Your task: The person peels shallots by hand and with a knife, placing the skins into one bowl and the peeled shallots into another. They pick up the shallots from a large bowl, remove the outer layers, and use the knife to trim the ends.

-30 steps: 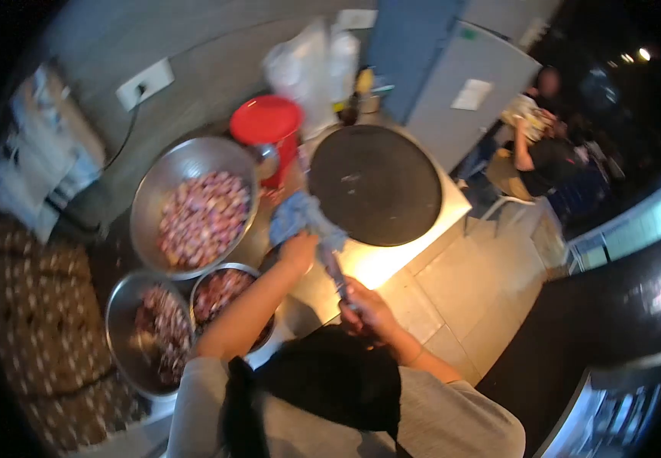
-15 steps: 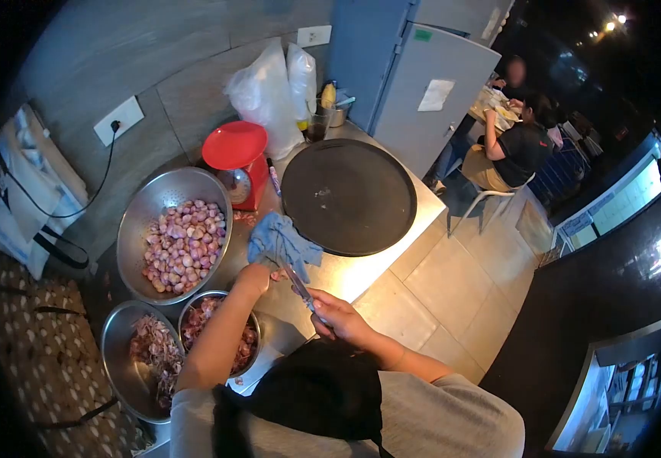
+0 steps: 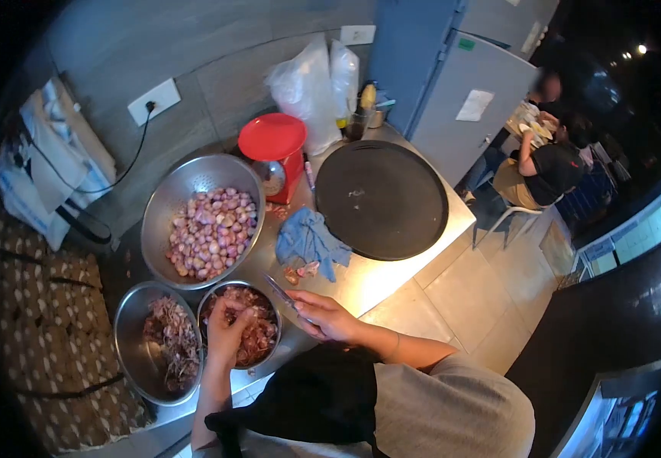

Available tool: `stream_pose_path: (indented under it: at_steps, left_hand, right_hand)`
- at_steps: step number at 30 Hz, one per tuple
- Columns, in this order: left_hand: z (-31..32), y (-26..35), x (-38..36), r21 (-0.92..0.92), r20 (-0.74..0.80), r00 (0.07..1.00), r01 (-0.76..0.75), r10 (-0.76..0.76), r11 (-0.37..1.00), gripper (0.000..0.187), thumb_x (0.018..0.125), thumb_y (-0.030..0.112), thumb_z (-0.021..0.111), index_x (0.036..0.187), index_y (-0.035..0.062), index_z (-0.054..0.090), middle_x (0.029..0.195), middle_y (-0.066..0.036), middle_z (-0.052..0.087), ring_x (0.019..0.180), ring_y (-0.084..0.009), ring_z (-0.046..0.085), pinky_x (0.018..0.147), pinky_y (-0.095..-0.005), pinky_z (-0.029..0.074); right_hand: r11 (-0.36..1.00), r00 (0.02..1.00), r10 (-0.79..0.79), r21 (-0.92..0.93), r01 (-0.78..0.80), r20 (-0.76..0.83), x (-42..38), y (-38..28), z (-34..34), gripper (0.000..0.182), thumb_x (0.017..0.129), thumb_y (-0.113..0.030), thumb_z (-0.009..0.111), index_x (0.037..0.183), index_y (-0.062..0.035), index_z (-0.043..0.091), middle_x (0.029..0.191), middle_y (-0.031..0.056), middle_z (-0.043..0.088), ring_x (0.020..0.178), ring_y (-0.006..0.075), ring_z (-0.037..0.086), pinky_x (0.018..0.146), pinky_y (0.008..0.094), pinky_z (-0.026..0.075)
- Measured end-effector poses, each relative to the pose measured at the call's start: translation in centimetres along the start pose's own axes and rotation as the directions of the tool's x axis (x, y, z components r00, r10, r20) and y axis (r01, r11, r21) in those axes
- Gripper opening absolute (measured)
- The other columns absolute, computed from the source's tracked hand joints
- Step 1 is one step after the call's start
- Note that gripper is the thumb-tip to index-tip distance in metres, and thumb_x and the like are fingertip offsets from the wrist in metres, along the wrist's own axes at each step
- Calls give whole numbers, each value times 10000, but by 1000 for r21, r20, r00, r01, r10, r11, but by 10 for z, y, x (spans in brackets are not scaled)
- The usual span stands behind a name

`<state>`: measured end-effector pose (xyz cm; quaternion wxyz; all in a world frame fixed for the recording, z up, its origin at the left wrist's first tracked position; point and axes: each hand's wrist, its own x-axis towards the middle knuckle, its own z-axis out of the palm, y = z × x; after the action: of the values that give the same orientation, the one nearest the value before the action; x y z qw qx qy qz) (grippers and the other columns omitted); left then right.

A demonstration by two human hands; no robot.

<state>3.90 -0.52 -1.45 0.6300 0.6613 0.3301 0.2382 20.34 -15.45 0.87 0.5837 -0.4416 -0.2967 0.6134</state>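
Note:
My right hand (image 3: 327, 316) is closed round a knife (image 3: 277, 288), its blade pointing up and to the left over the counter. My left hand (image 3: 229, 327) reaches over the small metal bowl (image 3: 277, 336), fingertips bent together among the reddish shallots (image 3: 260, 340) inside. Whatever those fingers pinch is hidden. Left of it, a steel bowl (image 3: 126, 347) holds papery shallot peelings (image 3: 174, 343). Behind stands a large metal colander (image 3: 161, 191) with many small purple shallots (image 3: 212, 233). A few loose pieces (image 3: 307, 269) lie on the counter beside a crumpled blue cloth (image 3: 309, 240).
A round black tray (image 3: 384, 202) lies on the steel counter (image 3: 453, 221). A red scale (image 3: 273, 137) and plastic bags (image 3: 307, 95) stand by the wall. Egg trays (image 3: 56, 328) are stacked at left. Two people sit at a table beyond the grey fridge (image 3: 468, 107).
My left hand has moved from beside the blue cloth down into the small bowl. My right hand still holds the knife, now apart from the left. The view has shifted slightly.

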Motion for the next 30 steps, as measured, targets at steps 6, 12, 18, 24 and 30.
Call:
stream_pose_path:
  at_steps: [6,12,18,24,30]
  left_hand:
    - [-4,23,-35,-474,-87,968,166,-234,865,309,751,-42,573,1056,-20,535,977,-80,560,925,-165,539,811,-260,445]
    - [-9,25,-46,-568,-179,943,134,-281,812,260,817,6,529,1074,-27,528,993,-99,581,874,-168,577,772,-266,474]
    - [-12,19,-56,-785,-192,944,16,-267,620,208,807,-8,534,1012,-9,566,962,-86,599,831,-165,590,741,-269,495]
    - [-9,14,-55,-782,-269,933,-67,-238,619,89,800,-20,531,814,68,537,867,-59,597,790,-142,588,679,-268,504]
    - [-5,18,-57,-750,-256,931,-22,-259,662,80,795,-12,544,801,67,533,822,-54,600,713,-147,598,624,-265,513]
  right_hand:
    - [989,981,147,-23,-146,126,24,-5,18,434,924,-295,358,1325,-150,275,537,-10,360,408,66,323,355,192,272]
    - [993,975,97,-79,-82,200,40,1,32,440,927,-182,358,1351,-144,244,543,-21,342,430,62,322,390,183,297]
    - [966,939,73,-258,17,336,46,17,38,440,919,-169,376,1338,-81,270,566,-45,336,463,49,322,435,173,281]
    - [825,949,36,-546,148,312,41,9,35,407,894,-119,422,1286,-34,354,1063,103,542,921,174,540,795,244,403]
    - [772,948,-16,-599,214,318,39,8,36,407,886,-118,435,1273,-14,362,1215,146,481,1110,208,478,916,263,342]
